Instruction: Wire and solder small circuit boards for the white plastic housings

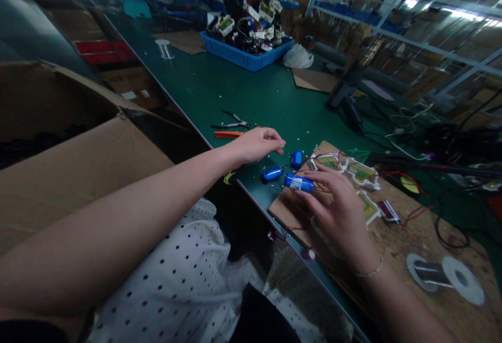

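My right hand (340, 204) has thumb and fingers around a blue cylindrical battery (298, 182) with a pale label, at the edge of a brown board (288, 209). Two more blue batteries lie close by: one on its side (272, 174), another just behind it (297, 159). Over the green tabletop, left of the batteries, my left hand (261, 144) has its fingers bent and drawn together; whether anything small is between them is too unclear to see. Partly behind that hand are pliers with an orange handle (228, 134) and a dark-handled cutter (235, 123).
White-framed circuit pieces (363, 173) with thin wires and a solder spool (427, 275) lie on the board. Farther back are a blue tray (247, 60) heaped with parts, a plastic bag (298, 56) and another spool (164, 49). An open cardboard box (86, 160) stands left.
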Motion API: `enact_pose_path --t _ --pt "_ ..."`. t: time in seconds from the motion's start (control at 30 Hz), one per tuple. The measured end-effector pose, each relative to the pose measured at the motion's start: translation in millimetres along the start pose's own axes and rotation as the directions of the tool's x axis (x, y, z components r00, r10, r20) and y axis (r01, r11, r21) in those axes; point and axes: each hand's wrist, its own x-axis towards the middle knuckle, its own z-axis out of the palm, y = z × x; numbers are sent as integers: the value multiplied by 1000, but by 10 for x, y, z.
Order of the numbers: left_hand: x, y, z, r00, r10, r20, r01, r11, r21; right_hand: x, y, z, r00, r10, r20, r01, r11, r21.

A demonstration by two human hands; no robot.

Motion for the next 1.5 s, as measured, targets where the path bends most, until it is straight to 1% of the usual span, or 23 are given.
enact_pose_path --t 0.03,0.07,0.13,0.17,0.23,0.3,0.37,0.43,0.5,0.57,0.7,0.87,1.03,1.13,1.2,1.27,1.33,1.37,1.43,1.5 --pt "-43 44 4 1000 31 1 -31 999 22 1 -4 1 1000 1 -12 -1 1000 -7" --pt "-98 92 16 997 67 28 -68 996 53 1 -7 1 1000 -1 -26 1 1000 -16" --pt "-227 188 67 981 137 137 -157 976 150 0 -9 -5 999 -10 -44 9 999 -37" --pt "-292 226 103 966 171 196 -214 951 225 -1 -9 -9 999 -16 -47 14 999 -45" --pt "-399 272 188 944 206 258 -293 883 366 -5 -13 -22 998 -36 -49 33 998 -61" --pt "-460 276 264 938 233 257 -330 826 456 -9 -24 -34 997 -57 -55 52 995 -90" --pt "-476 254 308 935 260 242 -349 801 487 -13 -42 -43 996 -64 -60 56 992 -117" --pt "-471 228 314 931 270 246 -357 817 453 -21 -65 -44 997 -63 -50 56 990 -130" --pt "-463 212 295 930 255 263 -347 847 403 -35 -89 -39 997 -63 -35 58 989 -134" --pt "-463 208 273 929 241 281 -339 859 383 -52 -106 -30 998 -59 -28 55 990 -133" --pt "-470 211 244 930 236 284 -338 851 402 -73 -109 -17 998 -39 -42 34 992 -121" --pt "-467 203 221 924 193 330 -309 885 349 -65 -102 -22 997 -51 -60 43 991 -128" --pt "-449 183 251 935 187 300 -297 877 379 -74 -106 -18 997 -64 -44 58 990 -127" --pt "-432 179 254 930 146 339 -275 886 373 -74 -108 -10 997 -75 -23 71 990 -119" --pt "-417 181 220 929 119 350 -257 889 379 -65 -114 -12 997 -75 15 76 992 -96" --pt "-393 174 153 937 117 328 -252 878 407 -59 -121 -18 996 -80 45 83 994 -72" --pt "-353 149 63 954 127 271 -243 860 450 -65 -127 -24 993 -102 59 107 992 -74" --pt "-328 129 16 965 132 225 -228 849 476 -73 -129 -25 991 -122 59 127 989 -79" --pt "-267 84 -62 984 148 97 -177 824 538 -97 -130 -19 983 -168 69 173 981 -84" --pt "-197 41 -95 984 175 -44 -115 793 598 -124 -127 -5 975 -209 80 215 974 -75"
